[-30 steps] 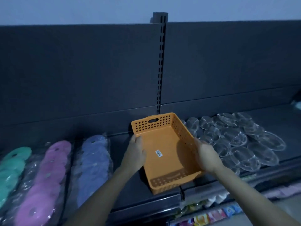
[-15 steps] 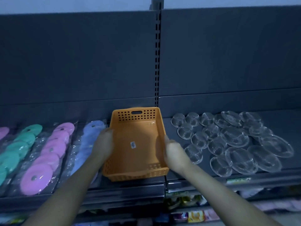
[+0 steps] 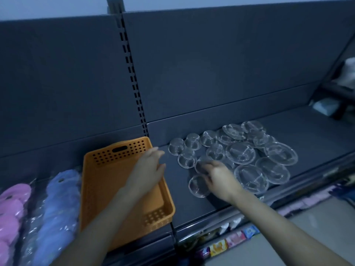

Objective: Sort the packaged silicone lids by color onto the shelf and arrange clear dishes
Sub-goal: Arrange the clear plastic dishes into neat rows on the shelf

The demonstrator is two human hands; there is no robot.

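Shelf (image 3: pixel 188 208), dark, stocked as follows. Orange basket (image 3: pixel 115 156) at centre. Blue lids (image 3: pixel 57 198) and pink lids (image 3: pixel 11 204), packaged, in rows at its 9 o'clock. Clear dishes (image 3: pixel 242 156) in a touching cluster at its 3 o'clock.

Left hand (image 3: pixel 149 167): fingers spread, holding nothing, above the basket's right rim.

Right hand (image 3: pixel 219 177): fingers curled onto small dish (image 3: pixel 200 162); pinch or mere touch cannot be told, blurred.

Risk: lifting one dish may drag its neighbours. Front dish (image 3: pixel 197 187), nearest the shelf lip, could slide off.

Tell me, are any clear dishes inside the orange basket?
No, the clear dishes lie on the shelf beside the orange basket.
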